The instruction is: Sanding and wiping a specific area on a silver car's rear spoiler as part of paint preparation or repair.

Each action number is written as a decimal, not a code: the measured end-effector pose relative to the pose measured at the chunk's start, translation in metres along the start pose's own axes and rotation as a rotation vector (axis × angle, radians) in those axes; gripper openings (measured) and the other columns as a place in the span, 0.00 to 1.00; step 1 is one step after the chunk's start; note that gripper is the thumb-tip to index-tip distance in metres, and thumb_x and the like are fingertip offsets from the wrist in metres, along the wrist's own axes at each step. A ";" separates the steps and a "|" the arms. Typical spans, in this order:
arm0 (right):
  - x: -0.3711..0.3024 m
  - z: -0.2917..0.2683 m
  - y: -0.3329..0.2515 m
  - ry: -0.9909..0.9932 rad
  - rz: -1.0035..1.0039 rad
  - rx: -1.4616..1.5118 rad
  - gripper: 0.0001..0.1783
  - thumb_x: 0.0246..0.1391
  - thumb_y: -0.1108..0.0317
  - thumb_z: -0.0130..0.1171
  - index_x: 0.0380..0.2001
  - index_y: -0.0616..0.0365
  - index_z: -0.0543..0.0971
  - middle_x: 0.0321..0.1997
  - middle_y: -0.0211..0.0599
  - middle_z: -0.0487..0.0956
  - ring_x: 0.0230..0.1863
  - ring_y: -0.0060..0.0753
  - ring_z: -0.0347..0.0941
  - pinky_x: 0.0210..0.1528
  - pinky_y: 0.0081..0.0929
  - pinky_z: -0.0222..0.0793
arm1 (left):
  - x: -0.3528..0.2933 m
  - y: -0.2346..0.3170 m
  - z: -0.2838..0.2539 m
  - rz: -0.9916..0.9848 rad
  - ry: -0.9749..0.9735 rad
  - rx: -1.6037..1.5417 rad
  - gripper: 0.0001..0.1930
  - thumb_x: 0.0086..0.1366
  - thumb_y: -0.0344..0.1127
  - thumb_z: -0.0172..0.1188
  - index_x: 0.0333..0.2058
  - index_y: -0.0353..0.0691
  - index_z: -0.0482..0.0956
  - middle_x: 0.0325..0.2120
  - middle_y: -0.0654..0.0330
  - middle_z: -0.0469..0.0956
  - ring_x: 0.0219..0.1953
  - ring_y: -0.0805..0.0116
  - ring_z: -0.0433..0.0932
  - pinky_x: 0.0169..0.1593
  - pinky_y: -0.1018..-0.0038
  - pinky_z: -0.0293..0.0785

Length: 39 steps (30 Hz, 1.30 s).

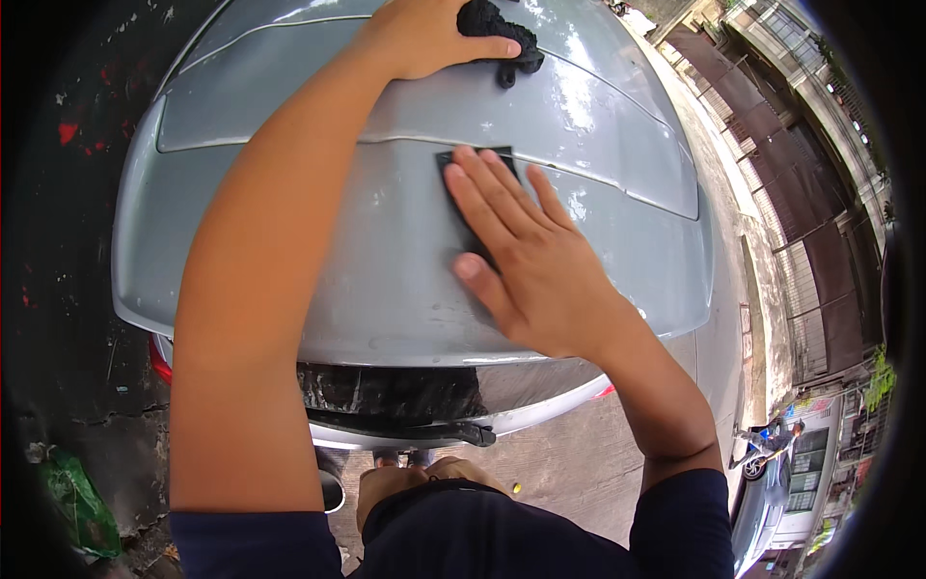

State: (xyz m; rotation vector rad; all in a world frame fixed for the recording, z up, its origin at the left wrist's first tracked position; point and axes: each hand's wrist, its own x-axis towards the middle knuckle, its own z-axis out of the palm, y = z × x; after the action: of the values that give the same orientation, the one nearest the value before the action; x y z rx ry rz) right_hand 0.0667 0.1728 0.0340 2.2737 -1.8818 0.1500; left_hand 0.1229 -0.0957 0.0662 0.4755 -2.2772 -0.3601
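Observation:
Before me is the silver-grey rear of a car, with a smooth curved panel (376, 289) crossed by a thin seam. My left hand (415, 41), at the far side, is closed on a bunched black cloth (523, 60) resting on the panel; most of its fingers are hidden or cut off by the top edge. Nearer to me, my right hand (540, 256) lies flat with its fingers stretched out, pressing a thin black sheet (504, 152) to the panel just below the seam. The sheet looks like sandpaper, mostly covered by the palm and fingers.
Below the panel's near edge are a dark rear window (386, 388) and a black wiper (463, 434). A green plastic bag (82, 507) lies on the ground at left. At right, a person (783, 439) is beside another parked car (757, 516), near a gated wall.

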 end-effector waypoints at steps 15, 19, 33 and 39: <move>-0.084 0.001 0.055 0.062 0.384 0.003 0.40 0.76 0.51 0.44 0.79 0.69 0.56 0.85 0.58 0.53 0.85 0.59 0.48 0.84 0.55 0.37 | 0.015 -0.011 0.024 0.040 0.129 0.061 0.43 0.59 0.74 0.69 0.61 0.46 0.79 0.55 0.50 0.81 0.59 0.47 0.80 0.62 0.55 0.75; -0.007 0.024 -0.011 0.216 0.099 0.068 0.39 0.75 0.52 0.44 0.76 0.73 0.61 0.81 0.64 0.59 0.84 0.59 0.52 0.84 0.55 0.38 | 0.027 -0.008 0.035 0.030 0.141 0.079 0.41 0.59 0.70 0.71 0.61 0.47 0.79 0.54 0.50 0.81 0.57 0.48 0.80 0.61 0.56 0.75; -0.018 0.017 -0.024 0.131 0.149 0.037 0.39 0.77 0.50 0.42 0.80 0.64 0.57 0.84 0.55 0.56 0.85 0.55 0.49 0.85 0.55 0.35 | 0.025 -0.006 0.024 0.071 0.064 0.010 0.40 0.61 0.72 0.68 0.60 0.47 0.79 0.53 0.47 0.82 0.56 0.44 0.81 0.61 0.55 0.75; -0.089 0.009 0.018 0.120 0.404 0.027 0.39 0.75 0.52 0.44 0.79 0.68 0.58 0.84 0.58 0.56 0.86 0.56 0.48 0.84 0.57 0.35 | 0.016 0.002 0.023 -0.012 0.083 0.135 0.40 0.61 0.72 0.68 0.61 0.47 0.79 0.53 0.48 0.81 0.56 0.45 0.81 0.61 0.56 0.75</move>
State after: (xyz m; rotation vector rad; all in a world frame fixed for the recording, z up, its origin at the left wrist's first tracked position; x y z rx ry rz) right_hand 0.0320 0.2529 0.0091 1.8239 -2.2575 0.3597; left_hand 0.0949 -0.0990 0.0617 0.5630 -2.2272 -0.1897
